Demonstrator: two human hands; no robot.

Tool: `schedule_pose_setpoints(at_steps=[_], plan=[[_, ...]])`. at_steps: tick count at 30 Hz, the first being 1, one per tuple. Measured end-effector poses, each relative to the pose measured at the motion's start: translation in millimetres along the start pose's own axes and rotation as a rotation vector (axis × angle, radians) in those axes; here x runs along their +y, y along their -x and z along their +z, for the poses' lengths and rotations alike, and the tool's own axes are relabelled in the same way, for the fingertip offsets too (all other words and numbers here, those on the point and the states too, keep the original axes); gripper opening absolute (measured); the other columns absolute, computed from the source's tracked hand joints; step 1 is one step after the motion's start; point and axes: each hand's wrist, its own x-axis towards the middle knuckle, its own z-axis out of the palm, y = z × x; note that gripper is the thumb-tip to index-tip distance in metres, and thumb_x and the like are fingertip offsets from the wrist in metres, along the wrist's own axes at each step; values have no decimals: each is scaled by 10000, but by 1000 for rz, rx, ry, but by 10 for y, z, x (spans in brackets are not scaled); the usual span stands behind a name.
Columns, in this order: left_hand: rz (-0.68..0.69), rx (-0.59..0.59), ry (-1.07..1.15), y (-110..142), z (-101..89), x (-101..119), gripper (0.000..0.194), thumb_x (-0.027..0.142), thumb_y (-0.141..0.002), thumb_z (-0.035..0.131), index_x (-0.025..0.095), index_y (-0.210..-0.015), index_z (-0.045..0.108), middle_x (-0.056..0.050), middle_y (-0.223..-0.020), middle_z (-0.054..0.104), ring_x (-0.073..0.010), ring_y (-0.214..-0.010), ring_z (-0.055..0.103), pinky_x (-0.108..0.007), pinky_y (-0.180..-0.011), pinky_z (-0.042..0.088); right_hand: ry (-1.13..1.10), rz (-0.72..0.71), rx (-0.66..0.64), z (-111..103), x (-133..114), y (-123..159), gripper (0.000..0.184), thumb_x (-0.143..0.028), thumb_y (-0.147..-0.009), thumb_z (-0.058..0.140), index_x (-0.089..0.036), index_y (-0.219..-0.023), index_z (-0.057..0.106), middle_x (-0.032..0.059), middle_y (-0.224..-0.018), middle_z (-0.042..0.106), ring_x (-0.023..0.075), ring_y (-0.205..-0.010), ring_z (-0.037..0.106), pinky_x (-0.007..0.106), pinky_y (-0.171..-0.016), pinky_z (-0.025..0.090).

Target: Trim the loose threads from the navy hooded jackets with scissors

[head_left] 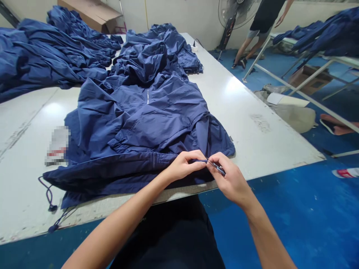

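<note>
A navy blue jacket (157,127) with a short zipper at its neck lies spread on the white table, its hem toward me. My left hand (186,164) pinches a narrow bit of the hem's fabric between thumb and fingers at the right end. Right beside it, my right hand (227,177) is closed around small dark thread snips (218,169), their tip at the fabric by my left fingertips. Whether the blades are apart is too small to tell. Drawcords with cord stoppers (52,207) hang from the hem's left end.
More navy garments (50,56) are heaped at the back left of the table (280,149). A pixelated white and red item (57,145) lies left of the jacket. Behind are a cardboard box (92,13), a fan (238,11), a person (263,22) and a metal-framed table (294,89) with garments.
</note>
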Motion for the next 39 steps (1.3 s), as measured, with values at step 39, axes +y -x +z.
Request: schedule_pose_setpoints(at_steps=[39], plan=[[-26, -57, 43, -3, -10, 27, 264, 408, -852, 686, 149, -809, 715, -50, -849, 652, -181, -828, 588, -301, -824, 446, 27, -9, -85, -55, -50, -60, 126, -224, -946, 457, -222, -820, 466, -5, -788, 507, 143, -686, 493, 264, -613, 396]])
